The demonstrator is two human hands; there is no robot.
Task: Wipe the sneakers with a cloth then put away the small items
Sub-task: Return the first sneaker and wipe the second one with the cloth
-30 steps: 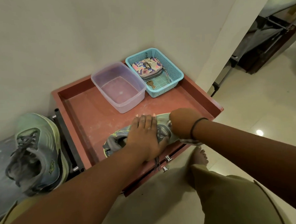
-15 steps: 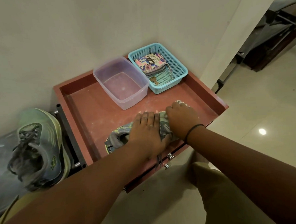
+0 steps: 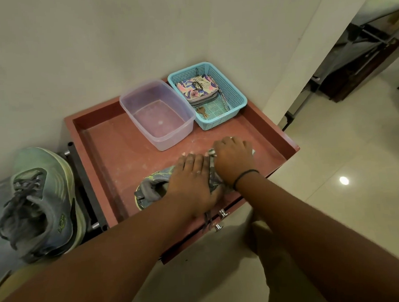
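Left hand (image 3: pixel 195 181) steadies sneaker (image 3: pixel 154 187); right hand (image 3: pixel 234 159) seemingly presses cloth (image 3: pixel 211 153).

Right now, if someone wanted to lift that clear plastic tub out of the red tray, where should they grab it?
Probably by the near long rim of the clear tub, coming from above and the front. It stands upright with an open top, so fingers can hook over the lip. The blue basket sits close on its right and the wall is behind, leaving those sides tight.
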